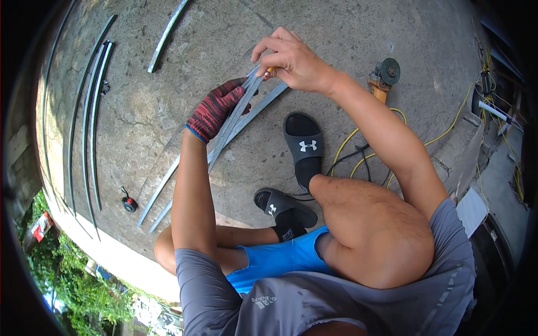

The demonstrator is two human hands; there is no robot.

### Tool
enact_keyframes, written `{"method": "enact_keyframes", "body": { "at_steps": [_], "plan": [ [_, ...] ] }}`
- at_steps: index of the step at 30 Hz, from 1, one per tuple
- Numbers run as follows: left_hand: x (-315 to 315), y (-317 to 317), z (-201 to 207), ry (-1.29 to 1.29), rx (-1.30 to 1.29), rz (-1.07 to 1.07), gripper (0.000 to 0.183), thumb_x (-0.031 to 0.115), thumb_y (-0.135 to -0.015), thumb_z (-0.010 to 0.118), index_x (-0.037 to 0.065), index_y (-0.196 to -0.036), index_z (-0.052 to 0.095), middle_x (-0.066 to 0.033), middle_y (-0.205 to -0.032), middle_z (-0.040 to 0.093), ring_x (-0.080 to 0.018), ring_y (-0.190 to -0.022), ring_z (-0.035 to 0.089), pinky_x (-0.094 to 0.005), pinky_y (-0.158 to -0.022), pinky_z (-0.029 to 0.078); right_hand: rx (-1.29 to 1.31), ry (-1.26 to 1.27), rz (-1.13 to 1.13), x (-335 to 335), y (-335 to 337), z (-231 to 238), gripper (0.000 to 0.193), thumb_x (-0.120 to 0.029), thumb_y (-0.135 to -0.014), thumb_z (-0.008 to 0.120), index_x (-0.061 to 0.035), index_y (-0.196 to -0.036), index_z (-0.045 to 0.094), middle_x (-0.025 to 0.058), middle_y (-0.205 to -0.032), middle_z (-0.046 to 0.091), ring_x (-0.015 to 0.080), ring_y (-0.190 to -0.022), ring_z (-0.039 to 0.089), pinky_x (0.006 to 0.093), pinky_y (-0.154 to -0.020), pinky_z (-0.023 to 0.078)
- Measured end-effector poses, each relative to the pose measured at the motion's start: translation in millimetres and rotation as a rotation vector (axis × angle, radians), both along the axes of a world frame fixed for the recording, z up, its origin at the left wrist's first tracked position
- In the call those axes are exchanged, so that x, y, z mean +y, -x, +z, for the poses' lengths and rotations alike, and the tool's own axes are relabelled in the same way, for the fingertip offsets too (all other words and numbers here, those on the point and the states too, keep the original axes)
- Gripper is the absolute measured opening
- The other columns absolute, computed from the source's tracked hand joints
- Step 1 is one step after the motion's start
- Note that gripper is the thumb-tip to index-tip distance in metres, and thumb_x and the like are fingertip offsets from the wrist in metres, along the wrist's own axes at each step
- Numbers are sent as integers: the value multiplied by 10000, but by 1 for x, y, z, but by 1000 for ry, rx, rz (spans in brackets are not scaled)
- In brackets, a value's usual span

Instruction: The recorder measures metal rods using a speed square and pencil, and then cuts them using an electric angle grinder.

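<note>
My left hand (216, 109), in a red-and-black striped work glove, is closed around a thin silver metal bar (228, 126) near its upper end. The bar is raised at a slant over the floor. At that upper end is my bare right hand (296, 63), its fingers bent around a thin yellow pencil (269, 71). Most of the pencil is hidden by the fingers, and whether its tip touches the metal cannot be made out. Below the held bar, another long metal bar (260, 105) lies slantwise on the concrete.
An angle grinder (381, 81) with an orange body lies at right, near yellow cable (443, 136) and dark cords. Several long metal bars (88, 123) lie at left, with a short one (166, 38) farther off. A red-and-black tape measure (129, 203) sits near the left floor edge.
</note>
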State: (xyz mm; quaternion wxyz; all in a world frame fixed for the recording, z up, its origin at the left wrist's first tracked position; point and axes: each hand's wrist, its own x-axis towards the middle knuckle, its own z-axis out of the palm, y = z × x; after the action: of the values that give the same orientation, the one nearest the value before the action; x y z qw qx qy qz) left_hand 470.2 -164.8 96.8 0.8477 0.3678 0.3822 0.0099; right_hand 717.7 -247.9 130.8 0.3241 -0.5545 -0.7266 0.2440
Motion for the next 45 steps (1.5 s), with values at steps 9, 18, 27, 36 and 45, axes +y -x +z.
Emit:
{"method": "enact_keyframes", "body": {
  "at_steps": [9, 18, 27, 36, 45],
  "plan": [
    [-31, -12, -65, -935, 632, -151, 296, 217, -937, 631, 130, -1214, 688, -163, -1024, 703, -312, -1026, 664, -411, -925, 498, 13, 261, -431, -28, -13, -52, 246, -110, -874, 670, -129, -1119, 688, 59, -1146, 642, 274, -1143, 554, 409, -990, 444],
    [-46, -34, -71, -1217, 1044, -288, 413, 273, -886, 668, 273, -1299, 643, -145, -1263, 596, -336, -1161, 574, -462, -1014, 438, 340, 613, -656, -43, -13, -76, 159, -74, -934, 544, -22, -1061, 623, 126, -1088, 653, 237, -1033, 623, 366, -919, 493],
    [-46, -33, -72, -1344, 772, -453, 560, 110, -867, 633, 306, -1387, 558, -94, -1327, 607, -324, -1182, 588, -449, -1015, 458, 135, 585, -562, -26, -11, -111, 209, -104, -903, 601, -43, -1082, 693, 184, -1014, 683, 320, -1003, 641, 403, -904, 506],
    [-50, -31, -74, -1325, 760, -410, 493, 83, -888, 592, 296, -1332, 604, -91, -1251, 644, -335, -1106, 607, -423, -949, 510, 155, 643, -668, -12, 1, -110, 203, -112, -837, 713, -81, -1037, 725, 103, -883, 739, 249, -846, 710, 379, -783, 544],
    [-55, -29, -82, -1373, 766, -310, 513, 87, -839, 657, 273, -1316, 624, -138, -1182, 663, -334, -1072, 625, -437, -943, 508, 195, 558, -657, -13, 7, -117, 177, -102, -813, 731, -83, -989, 736, 107, -861, 740, 274, -818, 713, 394, -766, 553]
  ]
}}
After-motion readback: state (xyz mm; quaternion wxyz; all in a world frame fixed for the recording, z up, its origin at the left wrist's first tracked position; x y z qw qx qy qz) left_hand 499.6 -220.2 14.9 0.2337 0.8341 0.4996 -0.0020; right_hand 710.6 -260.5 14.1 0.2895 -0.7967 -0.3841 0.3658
